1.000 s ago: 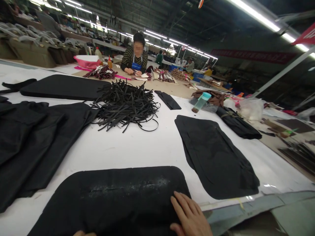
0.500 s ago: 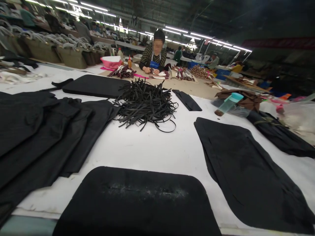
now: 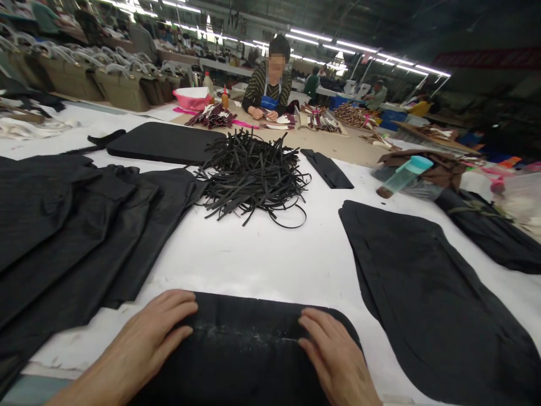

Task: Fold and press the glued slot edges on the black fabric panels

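Observation:
A black panel [image 3: 245, 361] with rounded far corners lies before me at the table's near edge. Whitish, dusty marks run along a line across it. My left hand [image 3: 160, 327] rests on its far left corner, thumb apart from the slightly bent fingers. On the right side my right hand [image 3: 332, 352] touches the panel near the same line, fingers extended and thumb spread away. Neither hand grips anything that I can see. Beyond the panel sits a heap of thin black strips [image 3: 257, 180].
Overlapping black fabric pieces [image 3: 80, 225] lie left, a stack of black cut pieces [image 3: 426, 282] right. Behind are a thick black slab [image 3: 160, 141], a small folded black piece [image 3: 327, 169] and a teal-capped container [image 3: 406, 175]. A co-worker [image 3: 270, 84] sits across the table.
Both my hands have come into view from below and now lie on the black panel. Its whitish marks look fainter and thinner. The camera view has shifted slightly.

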### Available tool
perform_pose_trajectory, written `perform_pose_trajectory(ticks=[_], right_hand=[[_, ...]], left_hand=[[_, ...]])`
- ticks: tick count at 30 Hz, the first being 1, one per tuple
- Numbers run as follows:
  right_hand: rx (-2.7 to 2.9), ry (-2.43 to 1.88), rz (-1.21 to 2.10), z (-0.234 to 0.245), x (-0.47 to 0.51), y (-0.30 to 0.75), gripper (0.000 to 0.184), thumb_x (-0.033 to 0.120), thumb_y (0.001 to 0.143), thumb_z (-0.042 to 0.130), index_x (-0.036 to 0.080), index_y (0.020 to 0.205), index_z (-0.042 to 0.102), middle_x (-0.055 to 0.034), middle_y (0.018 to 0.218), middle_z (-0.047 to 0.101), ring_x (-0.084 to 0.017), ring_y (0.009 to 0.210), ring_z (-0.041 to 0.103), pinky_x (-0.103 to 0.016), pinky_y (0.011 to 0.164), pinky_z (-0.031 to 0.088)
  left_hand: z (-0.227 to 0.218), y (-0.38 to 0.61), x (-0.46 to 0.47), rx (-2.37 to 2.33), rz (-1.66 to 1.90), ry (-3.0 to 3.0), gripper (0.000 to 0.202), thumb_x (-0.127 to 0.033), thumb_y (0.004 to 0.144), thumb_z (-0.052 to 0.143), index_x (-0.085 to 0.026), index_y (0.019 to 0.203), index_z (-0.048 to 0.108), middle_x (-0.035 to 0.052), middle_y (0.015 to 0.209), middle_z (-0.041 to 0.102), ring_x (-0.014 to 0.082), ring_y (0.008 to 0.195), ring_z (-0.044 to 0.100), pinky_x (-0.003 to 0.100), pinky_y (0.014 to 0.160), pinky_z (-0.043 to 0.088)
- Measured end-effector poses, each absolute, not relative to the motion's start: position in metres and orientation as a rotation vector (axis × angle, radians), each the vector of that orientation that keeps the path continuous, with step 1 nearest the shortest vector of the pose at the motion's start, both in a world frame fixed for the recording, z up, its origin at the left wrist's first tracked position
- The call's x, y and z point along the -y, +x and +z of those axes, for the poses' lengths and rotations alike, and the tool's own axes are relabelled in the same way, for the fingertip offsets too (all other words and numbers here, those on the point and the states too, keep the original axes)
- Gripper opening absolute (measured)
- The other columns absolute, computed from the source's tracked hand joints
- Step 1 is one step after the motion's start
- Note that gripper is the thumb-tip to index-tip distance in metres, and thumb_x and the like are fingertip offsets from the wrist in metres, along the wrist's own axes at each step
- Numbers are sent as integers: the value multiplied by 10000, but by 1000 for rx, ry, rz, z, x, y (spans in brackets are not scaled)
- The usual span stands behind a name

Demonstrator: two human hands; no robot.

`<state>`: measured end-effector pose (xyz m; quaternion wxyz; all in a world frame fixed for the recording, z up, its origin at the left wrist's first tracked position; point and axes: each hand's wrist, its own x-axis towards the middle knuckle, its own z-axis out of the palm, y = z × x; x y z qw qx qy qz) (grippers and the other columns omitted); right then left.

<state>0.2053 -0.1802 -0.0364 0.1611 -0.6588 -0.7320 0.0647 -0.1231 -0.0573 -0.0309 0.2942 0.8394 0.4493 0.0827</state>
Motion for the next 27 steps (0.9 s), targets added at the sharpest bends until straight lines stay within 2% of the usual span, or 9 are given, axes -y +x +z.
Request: perform_pose_trajectory(ticks=[2, 6, 8, 10, 13, 16, 22, 25, 27], right_hand=[[2084, -1973, 157, -33, 150, 196, 354, 143, 816, 567, 202, 1164, 547, -100, 1183, 580, -274, 1050, 550, -414, 874, 477], [2127, -2057, 353, -30, 115, 180, 271, 126, 759, 673, 216, 1000, 588, -35, 927, 618, -237, 859, 549, -370, 754, 452], [2121, -2068, 433, -29, 111, 178, 143, 139, 781, 664, 225, 865, 588, 2, 809, 602, -208, 790, 533, -336, 718, 421], [2125, -2053, 480, -27, 110, 179, 127, 145, 800, 650, 222, 752, 562, 16, 774, 583, -190, 776, 520, -313, 708, 397], [2123, -1984, 510, -24, 107, 181, 159, 123, 820, 621, 214, 721, 536, 10, 857, 573, -178, 807, 511, -291, 717, 388], [2106, -1924, 464, -24, 101, 181, 146, 109, 859, 556, 210, 759, 525, -2, 907, 574, -166, 801, 517, -273, 716, 391], [2245, -2044, 143, -32, 82, 184, 129, 209, 898, 538, 208, 770, 552, 0, 769, 596, -168, 695, 538, -269, 641, 360], [2272, -2100, 214, -31, 84, 196, 135, 256, 914, 518, 209, 800, 571, -2, 780, 611, -176, 721, 560, -273, 666, 365], [2197, -2130, 362, -27, 93, 212, 148, 257, 926, 489, 208, 822, 583, -5, 793, 616, -178, 755, 567, -273, 694, 372]], left_hand=[[-33, -108, 33, -1177, 209, 2339, 335, -272, 803, 478, -254, 1116, 595, 65, 1230, 563, 259, 1151, 474, 388, 1001, 381], [-42, -89, 17, -1194, 105, 2367, 351, -196, 775, 492, -233, 1116, 568, 64, 1064, 592, 249, 1016, 492, 393, 901, 402], [-40, -87, 18, -1228, 41, 2330, 254, -197, 766, 497, -225, 998, 595, 47, 933, 599, 246, 931, 500, 384, 834, 400], [-35, -86, 19, -1238, -11, 2287, 94, -201, 761, 492, -218, 800, 576, 29, 833, 577, 235, 866, 499, 358, 766, 388], [-28, -88, 17, -1165, 18, 2230, 116, -205, 781, 460, -213, 665, 459, 13, 818, 539, 201, 821, 492, 316, 722, 369], [-28, -90, 15, -1127, 93, 2162, 164, -270, 844, 403, -221, 688, 414, -7, 777, 519, 172, 749, 489, 279, 674, 355], [-33, -88, 3, -1184, 98, 2115, 267, -396, 859, 385, -230, 650, 384, -46, 610, 474, 152, 592, 463, 260, 570, 297], [-35, -91, -3, -1197, 69, 2069, 244, -469, 817, 459, -241, 731, 440, -48, 642, 532, 163, 620, 506, 255, 589, 321], [-40, -99, -5, -1261, 54, 1996, 313, -553, 767, 493, -250, 847, 504, -39, 665, 575, 187, 649, 545, 259, 614, 357]])
